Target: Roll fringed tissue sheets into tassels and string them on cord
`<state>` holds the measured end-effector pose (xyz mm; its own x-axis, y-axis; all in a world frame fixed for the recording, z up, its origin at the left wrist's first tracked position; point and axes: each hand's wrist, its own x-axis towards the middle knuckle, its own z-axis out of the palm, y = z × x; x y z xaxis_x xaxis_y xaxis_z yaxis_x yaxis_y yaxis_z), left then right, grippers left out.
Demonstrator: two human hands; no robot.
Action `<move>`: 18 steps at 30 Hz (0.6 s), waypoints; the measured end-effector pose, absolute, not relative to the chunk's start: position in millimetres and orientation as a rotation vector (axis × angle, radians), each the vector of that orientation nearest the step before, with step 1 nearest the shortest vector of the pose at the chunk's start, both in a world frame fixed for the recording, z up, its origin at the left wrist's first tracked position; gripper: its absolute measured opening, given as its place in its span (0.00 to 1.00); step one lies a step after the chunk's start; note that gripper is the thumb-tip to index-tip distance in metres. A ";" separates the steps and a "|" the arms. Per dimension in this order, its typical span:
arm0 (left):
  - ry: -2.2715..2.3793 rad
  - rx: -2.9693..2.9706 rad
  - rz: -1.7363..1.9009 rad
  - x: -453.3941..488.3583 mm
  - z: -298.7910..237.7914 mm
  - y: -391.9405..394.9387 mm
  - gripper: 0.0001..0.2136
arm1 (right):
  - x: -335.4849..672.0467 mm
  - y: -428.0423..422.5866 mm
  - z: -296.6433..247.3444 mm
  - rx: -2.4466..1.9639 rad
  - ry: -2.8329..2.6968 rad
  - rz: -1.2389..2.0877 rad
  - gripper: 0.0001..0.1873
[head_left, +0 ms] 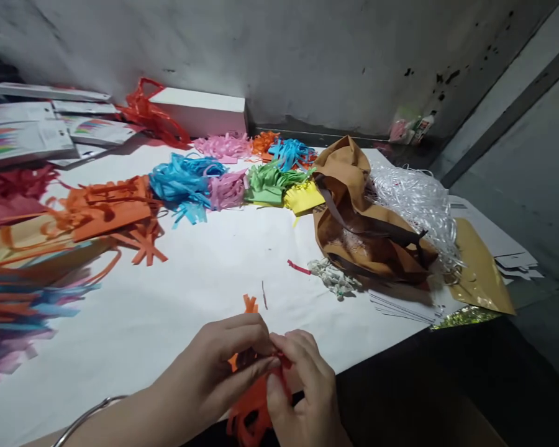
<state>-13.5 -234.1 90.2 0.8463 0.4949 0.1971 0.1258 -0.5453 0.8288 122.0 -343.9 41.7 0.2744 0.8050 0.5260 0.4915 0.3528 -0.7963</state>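
At the table's front edge my left hand (228, 357) is closed, thumb and fingers pinching an orange paper tassel (253, 400). Facing it, my right hand (307, 375) pinches the same tassel, the two sets of fingertips almost meeting. A small red bit shows between them, mostly hidden by the fingers. Orange fringe hangs below the hands, and a few strips stick out beyond the left knuckles. A thin brown twist (264, 295) lies on the white tabletop (205, 267) just past the hands.
Fringed paper bundles in orange (112, 208), blue (184, 180), green (265, 183) and yellow (304, 197) line the table. A brown cloth bag (368, 217), white shredded strands (412, 198) and crumpled whitish material (334, 277) lie right. White boxes (25, 139) are stacked left.
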 end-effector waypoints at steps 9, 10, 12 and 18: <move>0.393 2.121 0.296 70.0 101.3 -210.0 0.12 | 180.2 -352.3 19.1 -1.539 -1.140 0.319 0.14; 0.362 2.150 0.307 82.0 102.2 -201.9 0.12 | 188.2 -352.2 18.0 -1.553 -1.104 0.305 0.13; 0.313 2.233 0.382 110.9 101.4 -182.4 0.12 | 201.6 -349.7 16.3 -1.547 -1.049 0.286 0.12; 0.348 2.510 0.465 212.5 71.6 -131.1 0.08 | 212.5 -340.3 7.6 -1.528 -1.138 0.284 0.12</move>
<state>212.5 -131.1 71.6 0.9062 0.3396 0.2520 0.1464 -0.8109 0.5666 212.5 -340.3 7.6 0.4998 0.7700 0.3966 0.4937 0.1229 -0.8609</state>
